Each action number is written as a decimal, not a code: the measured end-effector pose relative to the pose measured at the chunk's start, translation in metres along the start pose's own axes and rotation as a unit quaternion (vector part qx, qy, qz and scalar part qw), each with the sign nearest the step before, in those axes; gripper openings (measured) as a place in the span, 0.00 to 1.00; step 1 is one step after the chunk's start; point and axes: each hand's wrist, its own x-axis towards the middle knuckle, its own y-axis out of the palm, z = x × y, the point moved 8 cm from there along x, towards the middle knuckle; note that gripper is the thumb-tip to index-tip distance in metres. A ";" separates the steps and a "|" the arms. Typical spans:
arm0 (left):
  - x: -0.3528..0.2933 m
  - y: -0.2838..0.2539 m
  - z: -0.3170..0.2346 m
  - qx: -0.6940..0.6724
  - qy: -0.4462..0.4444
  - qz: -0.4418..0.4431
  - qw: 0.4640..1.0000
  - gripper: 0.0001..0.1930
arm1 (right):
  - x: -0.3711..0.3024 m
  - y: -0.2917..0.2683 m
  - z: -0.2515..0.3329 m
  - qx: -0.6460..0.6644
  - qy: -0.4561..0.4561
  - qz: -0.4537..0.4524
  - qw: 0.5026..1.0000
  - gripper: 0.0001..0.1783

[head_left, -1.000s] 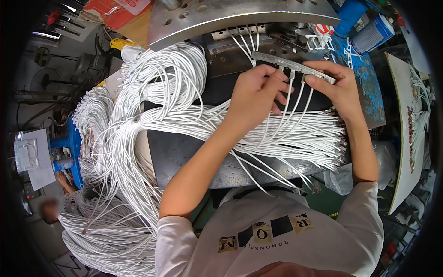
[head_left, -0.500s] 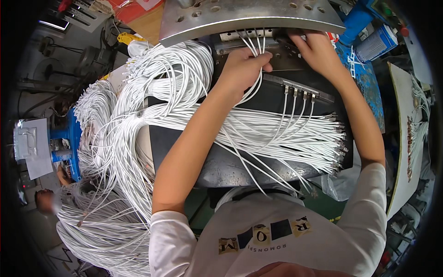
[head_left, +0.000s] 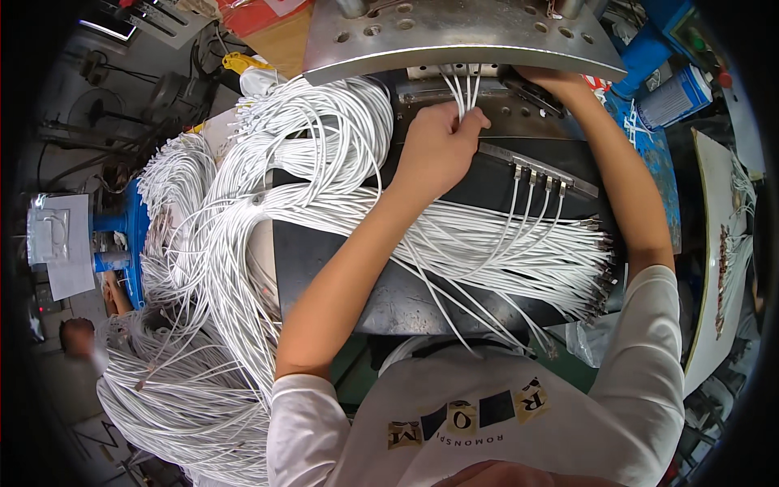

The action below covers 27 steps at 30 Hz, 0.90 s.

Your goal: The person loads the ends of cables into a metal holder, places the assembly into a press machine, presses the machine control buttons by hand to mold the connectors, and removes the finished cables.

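Note:
My left hand (head_left: 442, 144) is closed in a pinch round several white cables (head_left: 464, 84) below the metal press plate (head_left: 462, 50). Their upper ends run up to a pale slotted block (head_left: 426, 72) under the plate's front edge. My right hand (head_left: 556, 79) reaches beneath the right side of that plate, beside a dark metal part (head_left: 531, 91); its fingers are hidden. Just nearer than the left hand, a metal strip (head_left: 540, 166) on the black work surface carries several cable ends with metal connectors (head_left: 531, 178).
A thick bundle of white cables (head_left: 503, 252) lies across the work surface, connector ends to the right. Coiled cables (head_left: 333, 122) heap up at the left, and more hang at lower left. A blue-labelled can (head_left: 675, 97) stands at far right. Another person's arm (head_left: 118, 294) shows at far left.
My right hand has gone farther under the press plate, its fingers now out of sight. The left hand keeps its hold on the cables, slightly nearer me. The whole view has shifted a little.

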 end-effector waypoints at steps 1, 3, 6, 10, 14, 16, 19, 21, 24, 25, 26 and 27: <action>-0.004 -0.002 -0.003 0.000 0.000 0.000 1.000 0.13 | 0.003 0.004 -0.002 0.000 0.000 0.000 1.000 0.32; -0.021 -0.007 -0.030 0.124 0.094 0.017 0.988 0.13 | 0.005 0.015 -0.014 0.074 0.052 0.039 0.995 0.31; -0.065 -0.025 -0.066 0.103 0.153 0.087 0.979 0.13 | 0.024 -0.054 0.018 0.154 0.057 -0.018 0.986 0.28; -0.089 -0.104 -0.051 -0.177 0.117 -0.118 0.970 0.08 | 0.021 -0.147 0.032 0.229 0.063 -0.086 0.967 0.23; -0.119 -0.136 -0.008 -0.144 0.202 -0.406 0.879 0.05 | 0.007 -0.153 0.036 0.284 0.112 0.015 0.952 0.16; -0.141 -0.131 -0.003 -0.103 0.235 -0.500 0.827 0.04 | -0.006 -0.192 0.049 0.323 0.096 -0.065 0.939 0.11; -0.135 -0.076 -0.054 0.204 0.412 -0.295 0.837 0.03 | -0.012 -0.213 0.073 0.278 0.088 0.013 0.956 0.10; -0.111 -0.069 -0.064 0.284 0.429 -0.265 0.815 0.04 | -0.016 -0.218 0.084 0.251 0.089 0.051 0.962 0.09; -0.107 -0.050 -0.069 0.327 0.446 -0.188 0.812 0.04 | -0.029 -0.240 0.098 0.215 0.046 -0.038 0.975 0.08; -0.108 -0.041 -0.068 0.335 0.448 -0.133 0.818 0.04 | -0.036 -0.247 0.096 0.211 0.050 -0.035 0.975 0.08; -0.106 -0.034 -0.065 0.345 0.448 -0.080 0.821 0.04 | -0.041 -0.248 0.094 0.245 0.066 -0.012 0.967 0.08; -0.105 -0.038 -0.064 0.343 0.449 -0.079 0.821 0.04 | -0.047 -0.251 0.091 0.279 0.081 0.012 0.957 0.08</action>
